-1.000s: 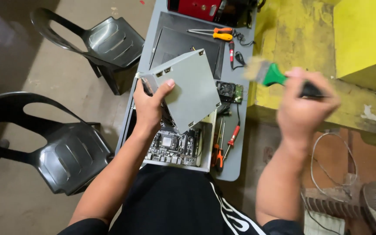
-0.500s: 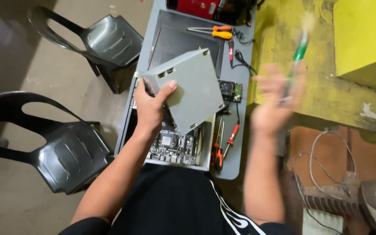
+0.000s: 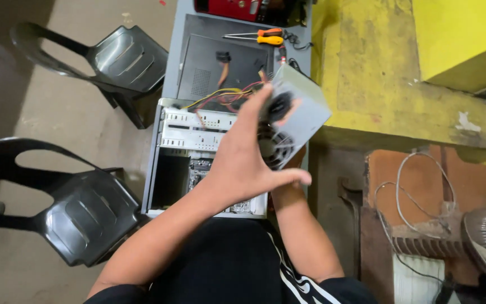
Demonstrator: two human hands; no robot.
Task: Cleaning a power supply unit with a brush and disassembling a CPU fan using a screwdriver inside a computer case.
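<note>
1. Aloft, the grey power supply unit (image 3: 302,115) hangs tilted above the open computer case (image 3: 206,155), coloured wires (image 3: 226,95) trailing.
2. Left hand (image 3: 243,163) is spread flat against it; right hand's grip is hidden, so I cannot tell.
3. Screwdriver (image 3: 260,39) lies on the counter (image 3: 178,50) beyond.

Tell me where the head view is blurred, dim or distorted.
Head view: the left hand and the grey power supply unit it overlaps are motion-blurred; the open computer case is sharp; the black chairs at left lie in dim light; the yellow surface is brightest; edges bend slightly.
</note>
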